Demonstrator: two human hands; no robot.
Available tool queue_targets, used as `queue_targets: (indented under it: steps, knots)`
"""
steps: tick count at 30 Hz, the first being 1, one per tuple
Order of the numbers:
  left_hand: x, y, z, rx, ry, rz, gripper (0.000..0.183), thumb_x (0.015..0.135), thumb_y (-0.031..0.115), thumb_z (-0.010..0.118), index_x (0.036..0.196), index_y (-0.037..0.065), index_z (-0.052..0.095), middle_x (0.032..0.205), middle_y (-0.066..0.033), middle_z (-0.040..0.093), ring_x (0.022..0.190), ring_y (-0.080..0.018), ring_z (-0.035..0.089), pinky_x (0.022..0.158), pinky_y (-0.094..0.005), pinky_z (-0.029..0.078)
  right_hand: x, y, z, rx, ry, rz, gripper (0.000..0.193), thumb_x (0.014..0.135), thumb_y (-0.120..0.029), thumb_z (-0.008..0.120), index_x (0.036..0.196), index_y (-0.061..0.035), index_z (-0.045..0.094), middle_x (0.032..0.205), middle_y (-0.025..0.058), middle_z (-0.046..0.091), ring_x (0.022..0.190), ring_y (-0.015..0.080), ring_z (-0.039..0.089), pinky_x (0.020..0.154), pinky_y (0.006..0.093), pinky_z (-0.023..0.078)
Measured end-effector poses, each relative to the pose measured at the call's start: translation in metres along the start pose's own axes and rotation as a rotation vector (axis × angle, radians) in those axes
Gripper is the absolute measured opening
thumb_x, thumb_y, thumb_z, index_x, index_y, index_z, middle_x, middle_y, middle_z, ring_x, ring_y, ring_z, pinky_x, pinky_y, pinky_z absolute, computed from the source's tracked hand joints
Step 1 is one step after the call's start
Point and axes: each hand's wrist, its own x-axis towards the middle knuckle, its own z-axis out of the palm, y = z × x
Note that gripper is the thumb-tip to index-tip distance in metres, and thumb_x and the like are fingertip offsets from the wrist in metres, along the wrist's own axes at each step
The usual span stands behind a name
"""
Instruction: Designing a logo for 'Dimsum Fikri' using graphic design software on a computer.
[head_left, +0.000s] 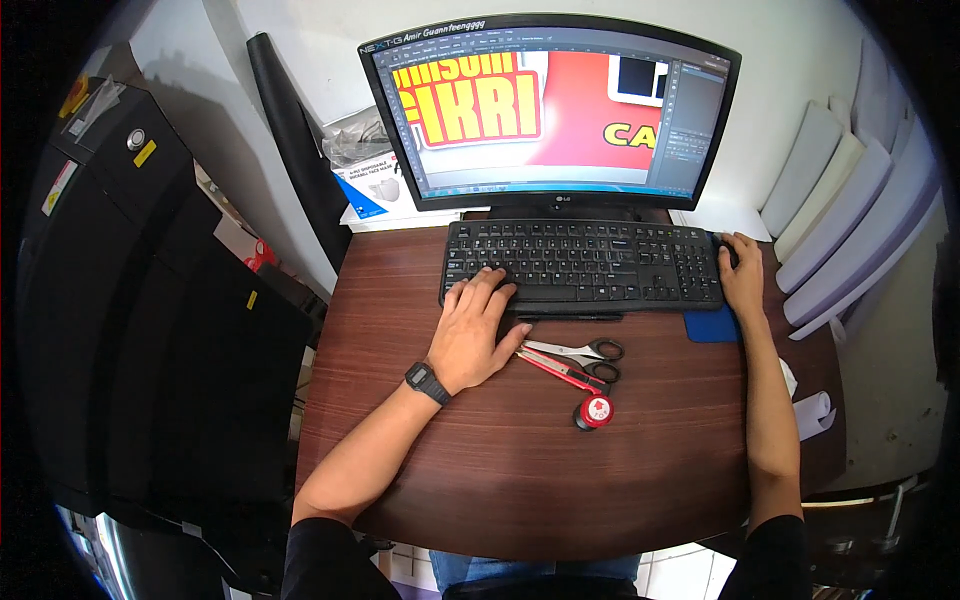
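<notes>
The desk (560, 480) has smooth, faintly shiny wood grain. The keyboard (580, 262) looks like matt black plastic. Scissors (570, 350) pair shiny metal blades with smooth plastic handles. The paper rolls (850, 215) look smooth, the plastic bag (358, 140) crinkled and glossy, the sleeves (328, 562) matt cloth.

The monitor (560, 110) stands at the rear of the counter (560, 470). A carton (375, 190) sits to its left; rolls (850, 215) stand to its right. The keyboard (580, 262) lies directly before the monitor. The left hand (465, 335) rests its fingers on the keyboard's left end. The right hand (743, 285) lies to the right of the keyboard, partly above the mouse pad (708, 326). Before the keyboard, right of the left hand, lie scissors (565, 350), then a cutter (565, 372). A round stamp (596, 411) lies nearest the front.
</notes>
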Motion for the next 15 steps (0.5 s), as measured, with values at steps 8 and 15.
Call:
queue_targets:
  steps: [8,15]
  knots:
    - [0.0004,0.0007,-0.0005,-0.004,-0.004,0.000,0.057,0.092,0.031,0.073,0.135,-0.002,0.055,0.145,-0.0215,0.050,0.139,-0.0394,0.045,0.116,-0.0508,0.032,0.0005,0.0037,0.0007,0.007,-0.009,-0.012,0.029,0.097,-0.018,0.065,0.123,-0.0070,0.071,0.135,0.0198,0.060,0.127,0.0377,0.056,0.110,0.0447,0.044]
    - [0.0003,0.0005,-0.0002,0.004,-0.004,0.001,0.057,0.092,0.032,0.072,0.135,-0.002,0.055,0.145,-0.0213,0.049,0.139,-0.0392,0.044,0.116,-0.0504,0.032,0.0007,0.0016,0.0006,0.002,-0.004,0.002,0.029,0.097,-0.017,0.065,0.123,-0.0068,0.071,0.135,0.0201,0.060,0.128,0.0378,0.056,0.110,0.0447,0.044]
